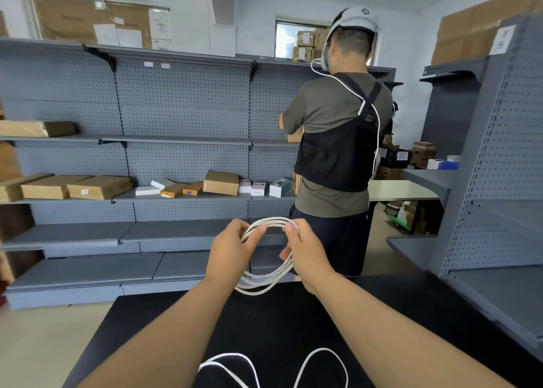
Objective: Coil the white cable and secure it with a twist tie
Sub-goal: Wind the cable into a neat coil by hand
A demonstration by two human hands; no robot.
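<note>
Evidently the white cable (pixel 266 288) is held as a loose coil over the far edge of the tabletop (pixel 176 329). Its top strands are pinched in the closed grip of the left hand (pixel 235 251), and its opposite side is clasped by the curled right hand (pixel 307 255), so the loops cannot spring apart.

The white cable (pixel 273 220) is a plain off-white, pale against the matte black tabletop (pixel 176 329). Beyond the tabletop the shelving (pixel 182 87) is blue-grey — its back panels dotted with a regular grid of small dark holes. On it lie tan-brown parcels (pixel 220 182) and small white cartons (pixel 258 188). Past the tabletop's far edge a person (pixel 332 108) wears an olive shirt, black vest and pale grey cap. Left of the tabletop, the floor (pixel 44 343) is beige.
</note>
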